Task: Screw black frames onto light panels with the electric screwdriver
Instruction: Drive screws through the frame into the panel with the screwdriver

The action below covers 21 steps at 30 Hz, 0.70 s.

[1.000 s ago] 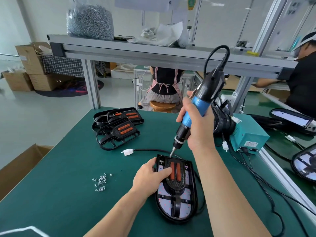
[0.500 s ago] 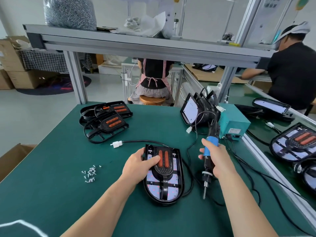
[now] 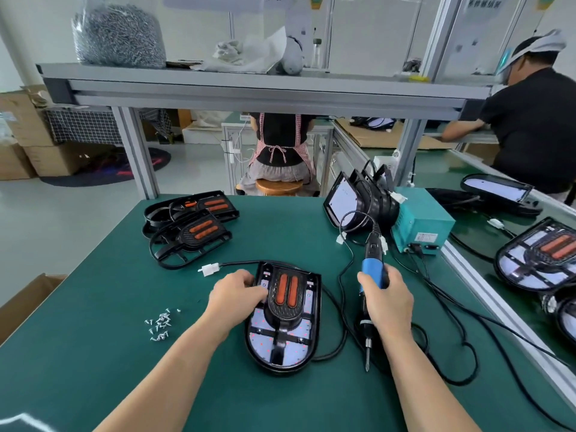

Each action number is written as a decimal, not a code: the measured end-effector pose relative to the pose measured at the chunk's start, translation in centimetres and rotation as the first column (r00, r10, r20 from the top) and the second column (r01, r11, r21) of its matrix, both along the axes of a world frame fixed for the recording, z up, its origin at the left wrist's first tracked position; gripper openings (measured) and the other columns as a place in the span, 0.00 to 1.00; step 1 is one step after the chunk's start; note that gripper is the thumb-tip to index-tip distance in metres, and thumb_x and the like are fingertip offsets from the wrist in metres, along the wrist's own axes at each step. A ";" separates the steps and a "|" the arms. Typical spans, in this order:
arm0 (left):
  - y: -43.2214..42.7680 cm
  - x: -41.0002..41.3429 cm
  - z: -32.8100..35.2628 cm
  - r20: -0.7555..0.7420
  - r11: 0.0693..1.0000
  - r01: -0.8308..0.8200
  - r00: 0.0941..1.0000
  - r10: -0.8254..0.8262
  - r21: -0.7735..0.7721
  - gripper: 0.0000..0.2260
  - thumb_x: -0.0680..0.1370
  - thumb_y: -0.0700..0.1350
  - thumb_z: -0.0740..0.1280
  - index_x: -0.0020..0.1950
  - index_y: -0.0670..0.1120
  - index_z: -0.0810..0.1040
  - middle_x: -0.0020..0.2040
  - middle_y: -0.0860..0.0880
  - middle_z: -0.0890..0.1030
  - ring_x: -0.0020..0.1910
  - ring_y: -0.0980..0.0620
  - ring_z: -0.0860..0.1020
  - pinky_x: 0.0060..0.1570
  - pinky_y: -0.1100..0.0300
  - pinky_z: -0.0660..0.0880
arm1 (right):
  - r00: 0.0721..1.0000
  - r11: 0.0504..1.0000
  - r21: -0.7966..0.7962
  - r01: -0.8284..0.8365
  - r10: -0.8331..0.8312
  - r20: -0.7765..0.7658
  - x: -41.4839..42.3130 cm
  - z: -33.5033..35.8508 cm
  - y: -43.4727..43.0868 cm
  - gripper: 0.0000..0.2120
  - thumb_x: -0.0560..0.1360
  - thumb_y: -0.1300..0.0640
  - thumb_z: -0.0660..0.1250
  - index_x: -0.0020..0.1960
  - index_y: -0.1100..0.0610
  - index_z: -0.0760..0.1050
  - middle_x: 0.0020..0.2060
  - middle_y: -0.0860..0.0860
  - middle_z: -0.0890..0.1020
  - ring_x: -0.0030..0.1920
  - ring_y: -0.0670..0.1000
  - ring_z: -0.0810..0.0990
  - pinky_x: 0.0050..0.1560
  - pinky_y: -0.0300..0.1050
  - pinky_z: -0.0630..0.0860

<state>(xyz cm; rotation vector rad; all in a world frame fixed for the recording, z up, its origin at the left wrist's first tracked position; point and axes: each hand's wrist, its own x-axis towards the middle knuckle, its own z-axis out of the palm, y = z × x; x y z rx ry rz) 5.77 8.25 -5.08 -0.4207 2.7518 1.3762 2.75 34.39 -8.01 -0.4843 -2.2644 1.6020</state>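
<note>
Head view: workshop rm, grey shelf [image 3: 249, 88] across at 12, a worker [image 3: 536, 126] at 2 beyond it. Green table [image 3: 93, 307] fills the lower half. Near its centre lies a panel [image 3: 293, 357] w/ a black frame [image 3: 286, 310] laid on top. Its long axis runs 12–6, rounded end at 6. Spare frames [image 3: 190, 235] sit at 10–11 of it.

L hand [image 3: 237, 296] rests on the frame's 10 o'clock corner, fingers bent down onto it; can't tell if they pinch anything. R hand [image 3: 388, 304], at 3 of the panel and just beside it, is clenched round the blue driver [image 3: 372, 272]. Driver axis is also approx 12–6, w/ the bit [image 3: 367, 360] aimed at 6, low over the table, off the panel.

So the panel lies at 9 from the bit, and R hand is the one to swing over. Loose screws [image 3: 159, 325] lie at 9 of the panel, well apart, nearer L hand. The likely next move is fetching one.
</note>
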 end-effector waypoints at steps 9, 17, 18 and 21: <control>-2.3 -7.0 -0.2 0.210 0.751 0.273 0.961 -0.181 -0.602 0.25 0.75 0.69 0.55 0.48 0.52 0.83 0.72 0.43 0.71 0.76 0.43 0.62 0.77 0.43 0.49 | 0.998 0.996 0.078 0.031 -0.027 -0.048 -0.6 -0.8 0.0 0.16 0.76 0.52 0.70 0.62 0.55 0.77 0.51 0.49 0.73 0.46 0.42 0.75 0.44 0.42 0.69; -1.5 -5.6 -0.3 0.108 0.781 0.219 0.975 -0.193 -0.585 0.20 0.81 0.59 0.59 0.38 0.46 0.70 0.49 0.42 0.79 0.45 0.43 0.75 0.44 0.54 0.69 | 0.998 0.996 0.073 0.044 -0.041 -0.044 -0.8 -0.9 0.1 0.18 0.76 0.52 0.70 0.63 0.56 0.76 0.52 0.49 0.73 0.46 0.42 0.75 0.44 0.41 0.68; -1.3 -5.3 -0.3 0.080 0.803 0.213 0.976 -0.203 -0.556 0.18 0.83 0.56 0.60 0.38 0.45 0.68 0.49 0.41 0.80 0.45 0.41 0.75 0.43 0.54 0.68 | 0.998 0.997 0.065 0.043 -0.040 -0.046 -0.7 -0.9 0.1 0.18 0.76 0.52 0.70 0.64 0.56 0.76 0.53 0.49 0.73 0.46 0.41 0.75 0.45 0.42 0.69; -0.5 -4.0 0.2 -0.058 0.884 0.129 0.983 -0.172 -0.449 0.17 0.84 0.49 0.60 0.38 0.44 0.63 0.43 0.41 0.78 0.44 0.38 0.75 0.40 0.52 0.66 | 0.996 0.999 0.024 0.041 -0.039 -0.077 -0.6 -0.6 0.1 0.19 0.76 0.53 0.70 0.65 0.54 0.75 0.54 0.48 0.73 0.48 0.41 0.76 0.46 0.40 0.71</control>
